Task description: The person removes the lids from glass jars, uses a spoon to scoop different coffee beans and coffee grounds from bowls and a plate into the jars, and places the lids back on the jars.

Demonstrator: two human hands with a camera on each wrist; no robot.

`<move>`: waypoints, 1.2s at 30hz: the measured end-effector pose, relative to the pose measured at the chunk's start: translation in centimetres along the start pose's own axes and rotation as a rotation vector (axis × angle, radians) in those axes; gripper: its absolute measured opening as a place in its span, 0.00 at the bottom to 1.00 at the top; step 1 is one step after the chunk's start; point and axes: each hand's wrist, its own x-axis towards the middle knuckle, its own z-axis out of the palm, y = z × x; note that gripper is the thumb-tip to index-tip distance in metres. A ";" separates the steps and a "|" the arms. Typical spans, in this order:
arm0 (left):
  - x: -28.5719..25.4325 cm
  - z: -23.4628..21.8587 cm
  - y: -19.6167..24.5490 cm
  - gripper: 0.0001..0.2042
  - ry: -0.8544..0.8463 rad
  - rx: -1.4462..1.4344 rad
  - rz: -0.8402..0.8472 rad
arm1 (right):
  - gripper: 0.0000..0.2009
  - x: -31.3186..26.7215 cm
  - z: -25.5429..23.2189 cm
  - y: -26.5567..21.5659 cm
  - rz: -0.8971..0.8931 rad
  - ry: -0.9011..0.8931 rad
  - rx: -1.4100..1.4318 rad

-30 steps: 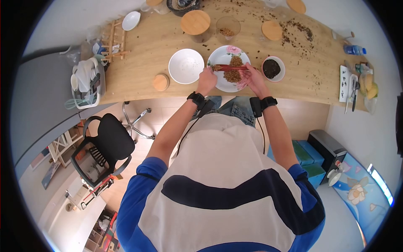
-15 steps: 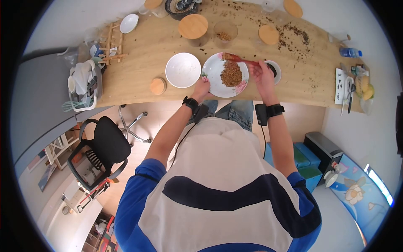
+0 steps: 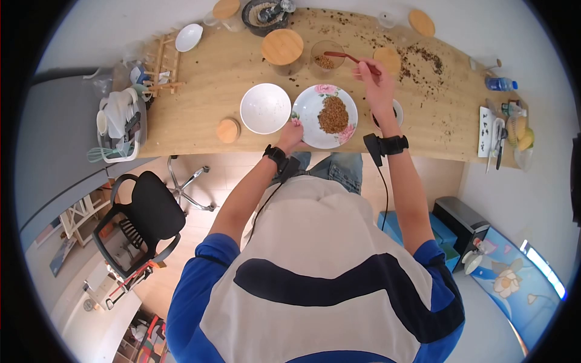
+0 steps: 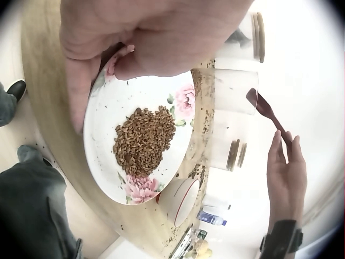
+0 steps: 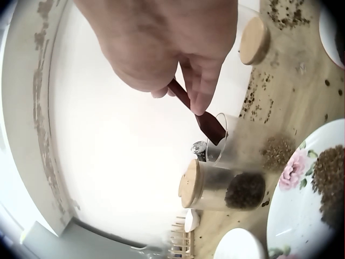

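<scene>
My left hand (image 3: 292,138) pinches the near left rim of a white plate (image 3: 308,109) with pink flowers. A heap of brown grain (image 4: 144,140) lies on this plate. My right hand (image 3: 378,85) holds a dark red-brown wooden scoop (image 5: 210,127) by its handle, raised beyond the plate. The scoop's flat end is at the mouth of an open clear jar (image 5: 245,145), tilted down at its rim in the right wrist view. Similar grain (image 5: 277,152) covers the jar's bottom. On the scoop no grain shows.
Left of the plate stands a white bowl (image 3: 265,109). A wooden-lidded jar (image 3: 282,48) is beside the open jar, a dark mortar (image 3: 263,24) behind. A red-rimmed cup (image 4: 178,202) sits right of the plate, partly under my right forearm in the head view. Dark crumbs (image 3: 423,60) lie scattered at the right.
My right hand has swung the scoop from over the plate, first right, then away to the open jar. Tan grain at the scoop's end no longer shows. My left hand has moved to the plate's rim.
</scene>
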 end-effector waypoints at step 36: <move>-3.6 1.2 6.0 0.09 0.334 0.666 0.412 | 0.09 -7.4 -3.1 3.7 -0.497 -0.174 -1.001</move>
